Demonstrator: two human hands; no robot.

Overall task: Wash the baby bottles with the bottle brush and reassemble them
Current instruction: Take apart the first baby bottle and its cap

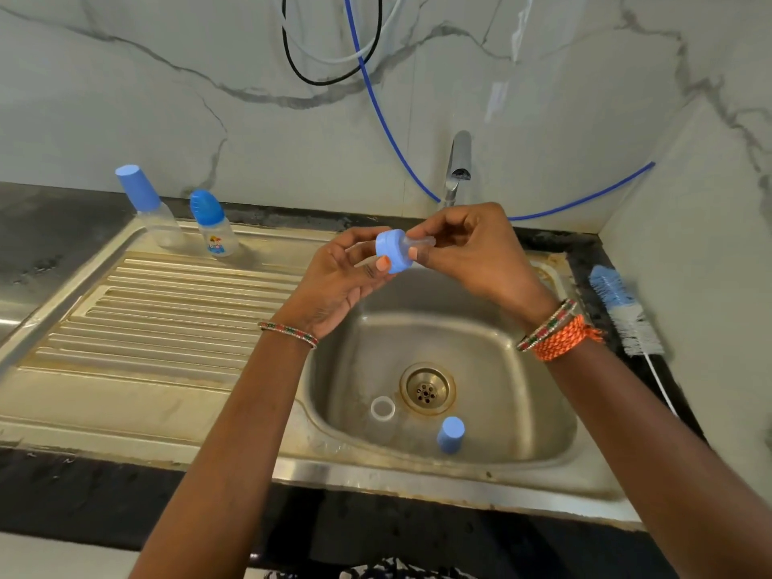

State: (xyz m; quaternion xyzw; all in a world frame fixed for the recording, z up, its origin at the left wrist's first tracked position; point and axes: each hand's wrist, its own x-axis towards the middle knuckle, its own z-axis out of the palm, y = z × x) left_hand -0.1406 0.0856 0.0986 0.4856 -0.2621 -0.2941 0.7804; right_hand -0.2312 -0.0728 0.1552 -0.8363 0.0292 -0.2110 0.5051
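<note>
Above the sink basin: blue collar ring (pixel 392 251) with clear teat (pixel 419 244) through it, held in mid-air between both hands.
Left hand (pixel 342 277): fingers curled round the collar ring, thumb tip on its lower rim.
Right hand (pixel 468 248): thumb and fingertips pinching the clear teat, which sticks out sideways to the right.
Basin (pixel 522 369): open clear bottle body (pixel 382 420) just left of the drain (pixel 426 388); blue cap (pixel 451 434) below the drain, near the front wall, apart from the bottle body.
Drainboard (pixel 167 311), far edge: two capped bottles side by side, tall one (pixel 150 211) leaning left, short printed one (pixel 215 227) to its right.
Right surface (pixel 585 261): bottle brush (pixel 626 315), blue and white bristles, lying along the wall.
Behind: tap (pixel 457 165) over the basin; blue hose (pixel 388 119) on the marble wall.
</note>
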